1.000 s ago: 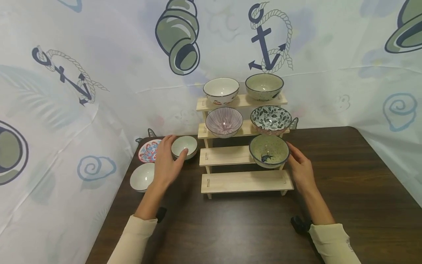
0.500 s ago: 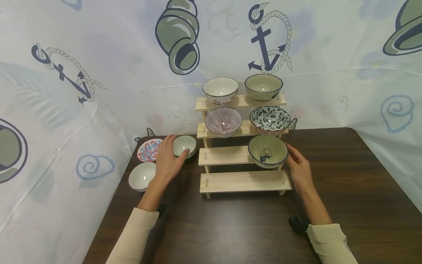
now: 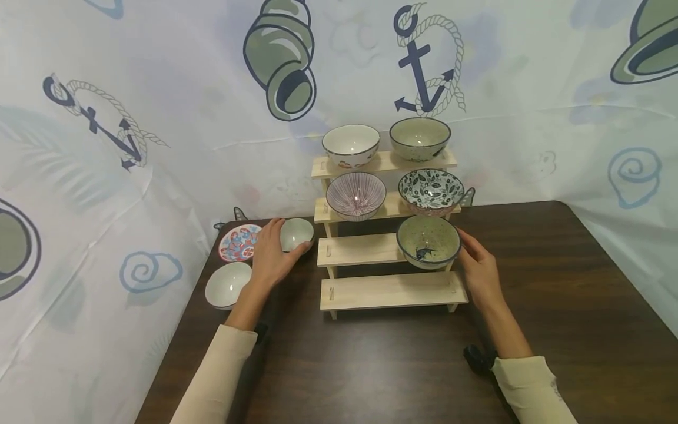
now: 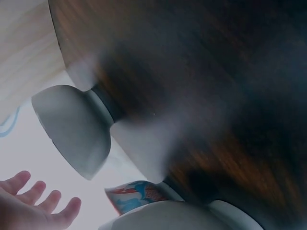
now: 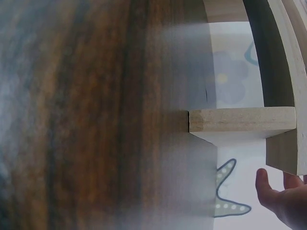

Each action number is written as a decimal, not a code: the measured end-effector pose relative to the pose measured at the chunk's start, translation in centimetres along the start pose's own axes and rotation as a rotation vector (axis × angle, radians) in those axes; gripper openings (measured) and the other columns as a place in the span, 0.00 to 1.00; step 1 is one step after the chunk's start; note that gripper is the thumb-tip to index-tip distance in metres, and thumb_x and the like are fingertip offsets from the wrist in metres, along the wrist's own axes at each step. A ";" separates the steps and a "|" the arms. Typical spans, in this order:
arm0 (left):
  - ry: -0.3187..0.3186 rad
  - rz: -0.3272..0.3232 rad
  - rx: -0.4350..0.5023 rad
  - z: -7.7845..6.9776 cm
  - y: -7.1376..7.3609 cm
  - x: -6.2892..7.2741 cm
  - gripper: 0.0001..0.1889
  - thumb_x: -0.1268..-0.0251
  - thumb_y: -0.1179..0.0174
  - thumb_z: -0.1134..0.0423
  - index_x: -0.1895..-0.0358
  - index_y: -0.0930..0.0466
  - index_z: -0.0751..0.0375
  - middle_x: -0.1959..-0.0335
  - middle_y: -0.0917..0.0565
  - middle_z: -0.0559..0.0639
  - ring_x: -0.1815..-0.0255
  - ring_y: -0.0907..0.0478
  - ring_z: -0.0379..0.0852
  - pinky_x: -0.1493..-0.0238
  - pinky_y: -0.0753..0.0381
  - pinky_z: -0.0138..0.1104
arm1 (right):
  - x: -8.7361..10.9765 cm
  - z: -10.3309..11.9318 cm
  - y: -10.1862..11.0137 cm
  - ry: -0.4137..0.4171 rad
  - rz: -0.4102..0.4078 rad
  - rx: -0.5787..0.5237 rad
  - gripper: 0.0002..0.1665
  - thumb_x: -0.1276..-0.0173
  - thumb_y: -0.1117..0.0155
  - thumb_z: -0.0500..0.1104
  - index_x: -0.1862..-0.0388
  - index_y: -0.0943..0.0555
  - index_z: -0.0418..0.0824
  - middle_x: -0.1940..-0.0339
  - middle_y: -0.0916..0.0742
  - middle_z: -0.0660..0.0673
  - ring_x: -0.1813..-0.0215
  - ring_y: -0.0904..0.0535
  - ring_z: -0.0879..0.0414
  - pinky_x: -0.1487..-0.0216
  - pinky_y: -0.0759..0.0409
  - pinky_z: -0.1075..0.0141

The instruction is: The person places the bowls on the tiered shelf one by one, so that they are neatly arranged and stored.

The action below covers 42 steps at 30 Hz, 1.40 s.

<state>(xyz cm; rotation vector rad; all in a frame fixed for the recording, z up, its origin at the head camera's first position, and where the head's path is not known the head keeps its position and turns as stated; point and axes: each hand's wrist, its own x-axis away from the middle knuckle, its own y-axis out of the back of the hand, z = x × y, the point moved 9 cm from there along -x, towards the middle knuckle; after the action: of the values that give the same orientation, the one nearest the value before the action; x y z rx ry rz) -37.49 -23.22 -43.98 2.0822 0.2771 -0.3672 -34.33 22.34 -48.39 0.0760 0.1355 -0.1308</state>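
In the head view my left hand spreads over a small pale-green bowl, fingers at its left rim and thumb across its front. The left wrist view shows that bowl upright on the table, with the loosely bent fingers just above its rim. My right hand rests against the right side of a speckled green bowl with a dark-blue motif, on the stand's second-lowest tier. Its fingertips are partly hidden behind this bowl. In the right wrist view, fingers hang beside the stand's end.
The wooden tiered stand carries a white bowl, a green bowl, a purple-striped bowl and a black-leaf bowl. A red-and-blue dish and a white bowl sit left on the dark table.
My left hand has shifted slightly right over the small pale-green bowl, its thumb now across the front rim. The right hand stays at the speckled green bowl. The head view has shifted a little.
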 end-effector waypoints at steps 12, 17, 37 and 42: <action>0.062 0.094 -0.053 1.2 -1.9 -1.6 0.56 0.44 0.33 0.29 0.21 0.41 0.62 0.18 0.44 0.66 0.18 0.47 0.67 0.21 0.47 0.65 | -0.2 0.0 0.1 -0.022 0.018 0.004 0.33 0.20 0.41 0.53 0.21 0.30 0.46 0.26 0.23 0.50 0.33 0.28 0.71 0.41 0.28 0.83; 0.077 0.126 -0.070 1.4 -2.5 -1.9 0.58 0.46 0.32 0.28 0.19 0.43 0.60 0.17 0.46 0.66 0.17 0.49 0.67 0.22 0.45 0.65 | -0.5 -0.2 0.1 -0.026 0.029 -0.001 0.32 0.19 0.42 0.52 0.21 0.31 0.44 0.25 0.24 0.47 0.32 0.28 0.71 0.40 0.28 0.83; 0.112 0.180 -0.041 2.3 -3.9 -2.3 0.61 0.48 0.27 0.35 0.18 0.48 0.62 0.17 0.49 0.70 0.17 0.49 0.70 0.24 0.38 0.65 | -1.5 -0.4 0.0 -0.002 0.123 0.027 0.34 0.19 0.42 0.51 0.19 0.34 0.43 0.32 0.21 0.59 0.38 0.26 0.74 0.41 0.27 0.81; 0.135 0.157 -0.016 3.1 -4.1 -2.4 0.62 0.49 0.25 0.37 0.19 0.49 0.66 0.22 0.42 0.72 0.23 0.40 0.71 0.29 0.31 0.63 | -1.4 -0.7 -0.1 -0.018 0.121 0.043 0.35 0.19 0.43 0.52 0.19 0.35 0.44 0.26 0.23 0.49 0.38 0.27 0.75 0.41 0.27 0.82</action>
<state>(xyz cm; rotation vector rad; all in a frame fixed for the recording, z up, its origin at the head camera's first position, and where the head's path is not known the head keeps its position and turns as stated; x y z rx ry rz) -41.58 -23.87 -47.87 2.1000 0.1938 -0.1294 -35.85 22.49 -48.88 0.1260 0.1094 -0.0134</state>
